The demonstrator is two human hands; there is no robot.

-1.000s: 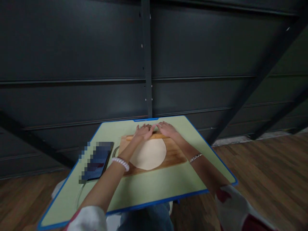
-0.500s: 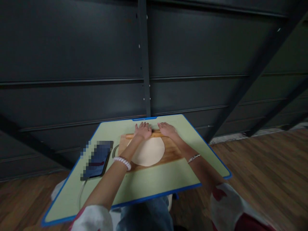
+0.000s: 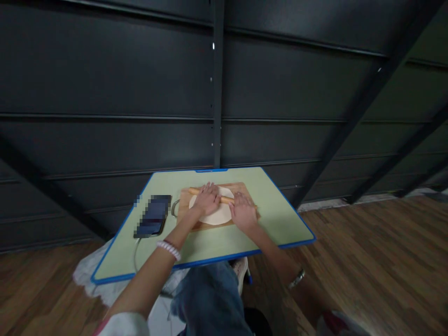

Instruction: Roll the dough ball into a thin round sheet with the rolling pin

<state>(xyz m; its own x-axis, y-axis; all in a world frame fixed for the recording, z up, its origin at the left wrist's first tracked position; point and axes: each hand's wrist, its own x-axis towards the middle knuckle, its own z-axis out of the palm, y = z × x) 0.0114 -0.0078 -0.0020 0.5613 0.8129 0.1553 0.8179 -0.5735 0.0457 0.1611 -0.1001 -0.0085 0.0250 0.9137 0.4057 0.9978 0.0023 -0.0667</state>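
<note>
My left hand (image 3: 207,200) lies over the left part of a wooden rolling pin (image 3: 227,199), its fingers reaching across the wood. Over the right part is my right hand (image 3: 244,212), fingers curved over the pin. The pin rests at a slant across a flat, pale round of dough (image 3: 215,218), its right end nearer to me. Under the dough is a wooden cutting board (image 3: 185,217) with a metal handle (image 3: 174,209) at its left. My hands hide parts of the pin and the dough.
The board lies on a pale green folding table (image 3: 273,219) with a blue rim. A phone (image 3: 154,215), partly pixelated, is left of the board with a cable (image 3: 135,254) running from it. A dark panelled wall (image 3: 157,144) stands behind the table; wood flooring (image 3: 367,247) is to the right.
Both hands have brought the rolling pin back from the dough's far edge towards me, onto the dough. The pin now slants more. The camera view has shifted too.
</note>
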